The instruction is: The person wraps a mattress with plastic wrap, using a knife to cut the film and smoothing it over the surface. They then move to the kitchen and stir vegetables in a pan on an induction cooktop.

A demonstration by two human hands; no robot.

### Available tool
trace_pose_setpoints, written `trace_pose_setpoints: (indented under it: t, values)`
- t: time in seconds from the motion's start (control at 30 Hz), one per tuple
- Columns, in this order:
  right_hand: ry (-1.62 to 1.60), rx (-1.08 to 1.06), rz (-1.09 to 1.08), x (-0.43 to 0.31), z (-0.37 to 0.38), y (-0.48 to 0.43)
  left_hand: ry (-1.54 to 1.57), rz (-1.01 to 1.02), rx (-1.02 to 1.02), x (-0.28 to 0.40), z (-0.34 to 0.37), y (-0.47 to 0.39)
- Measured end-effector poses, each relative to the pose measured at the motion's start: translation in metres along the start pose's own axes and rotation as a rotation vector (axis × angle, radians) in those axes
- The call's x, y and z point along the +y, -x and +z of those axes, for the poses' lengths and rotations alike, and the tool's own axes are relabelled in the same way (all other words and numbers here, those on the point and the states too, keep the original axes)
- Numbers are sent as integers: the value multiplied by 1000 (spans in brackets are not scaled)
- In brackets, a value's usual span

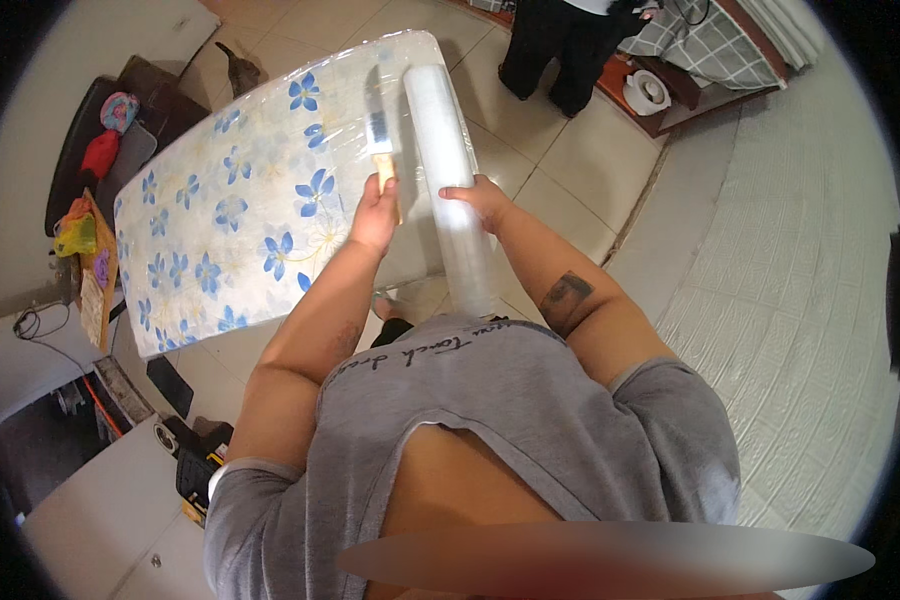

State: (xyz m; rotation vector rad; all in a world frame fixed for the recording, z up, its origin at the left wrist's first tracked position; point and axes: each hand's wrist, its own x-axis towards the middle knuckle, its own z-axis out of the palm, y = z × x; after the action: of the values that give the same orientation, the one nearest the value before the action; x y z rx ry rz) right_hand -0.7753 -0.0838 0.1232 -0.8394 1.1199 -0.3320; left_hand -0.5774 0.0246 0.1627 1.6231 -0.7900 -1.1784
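Observation:
My left hand (377,217) grips the light wooden handle of a wide-bladed knife (377,127), its blade pointing away from me. In my right hand (486,202) is a thick roll of clear stretch film (441,124), held around its middle with the thumb on top. The roll slants along the right edge of a broad surface with blue flowers (232,214), and its near end reaches towards my shirt. Shiny clear plastic covers this round-cornered surface; whether it is a mattress or a table top I cannot tell. Whether the roll rests on it is unclear.
Beyond the right far corner stands a person in black trousers (547,52). A cat (242,73) is on the tiled floor (562,180) past the far edge. Dark brown seating (82,154) stands at left, with a small wooden stand (105,262) nearer. A pale textured wall (772,300) runs along the right.

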Motion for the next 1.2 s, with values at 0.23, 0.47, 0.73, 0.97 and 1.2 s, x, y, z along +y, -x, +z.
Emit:
trace_pose_setpoints:
  t: [0.23,0.47,0.73,0.97,1.2]
  values:
    - [-58,-126,-46,-21,-9,17,101,-110,69,0,71,-26]
    - [-413,-195,19,-9,-17,-10,626,-119,117,-7,84,-27]
    - [-328,-409,73,1,-36,-16,634,-145,95,-14,91,-19]
    - [-491,-380,-40,-2,-72,-33,601,-114,106,-10,115,-29]
    - [-563,-381,72,17,-85,-23,750,-221,167,-28,149,-28]
